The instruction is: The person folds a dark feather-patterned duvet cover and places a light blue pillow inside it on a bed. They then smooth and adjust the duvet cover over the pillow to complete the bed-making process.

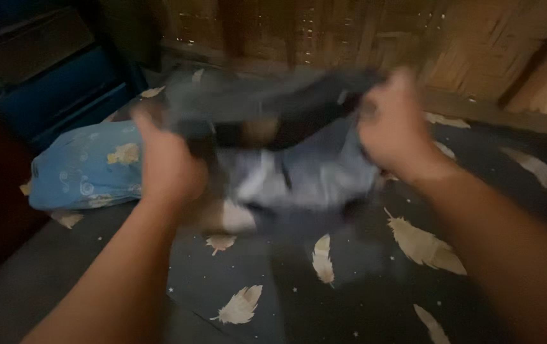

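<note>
Our left hand [168,169] and right hand [394,130] fingers grip the blurry grey-blue cloth garment [286,146] between them, bunched, not yet folded.

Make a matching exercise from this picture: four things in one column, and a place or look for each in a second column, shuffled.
Things:
1. grey garment
2. pillow
3. bedsheet
4. wall

Descriptions:
A. dark, printed with pale feathers
B. woven, brownish, at the back
C. light blue, lying to the left
D. held up between the left hand and the right hand

Pairs: 1-D, 2-C, 3-A, 4-B
</note>
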